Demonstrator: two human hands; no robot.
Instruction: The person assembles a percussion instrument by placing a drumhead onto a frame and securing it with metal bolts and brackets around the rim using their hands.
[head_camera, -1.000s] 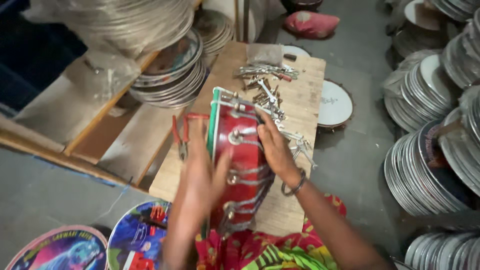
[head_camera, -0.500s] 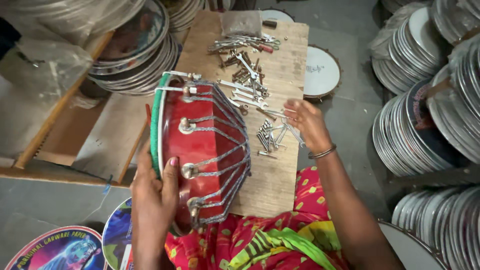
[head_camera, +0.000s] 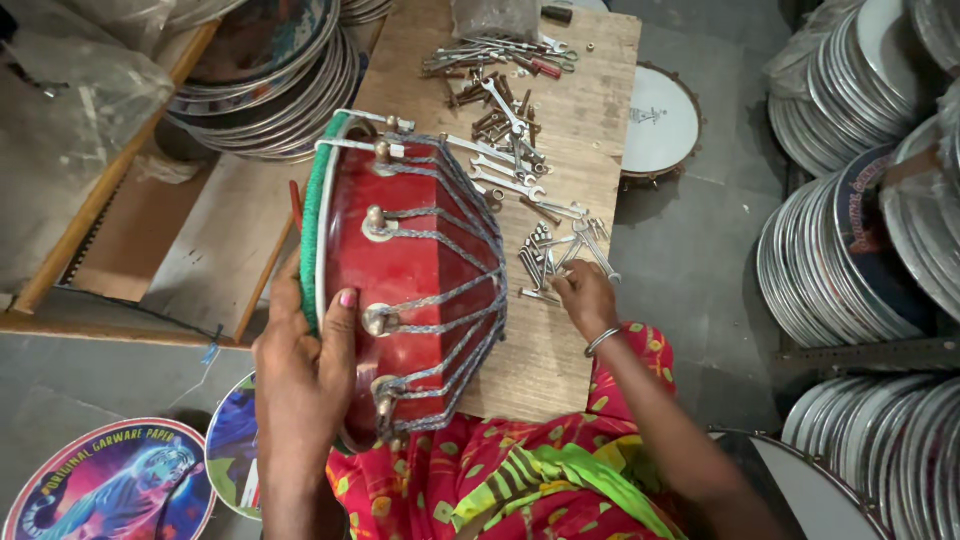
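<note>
A red drum (head_camera: 415, 270) with grey rope lacing, metal hooks and a green-edged rim stands on its side on a wooden board (head_camera: 590, 120). My left hand (head_camera: 305, 365) grips its near rim, thumb on the red shell. My right hand (head_camera: 585, 295) reaches onto the board beside the drum, fingers closing on small metal bolts (head_camera: 545, 260). Spanners and loose hardware (head_camera: 500, 90) lie scattered further up the board.
Stacks of round drum heads and metal rings fill racks on the right (head_camera: 860, 250) and upper left (head_camera: 270, 80). A white drum head (head_camera: 658, 122) lies beside the board. Colourful printed discs (head_camera: 110, 480) lie on the floor, lower left. Red and green cloth (head_camera: 500, 470) covers my lap.
The drum has tilted up with its rim toward my left hand. My right hand left the drum and moved down onto the bolts on the board.
</note>
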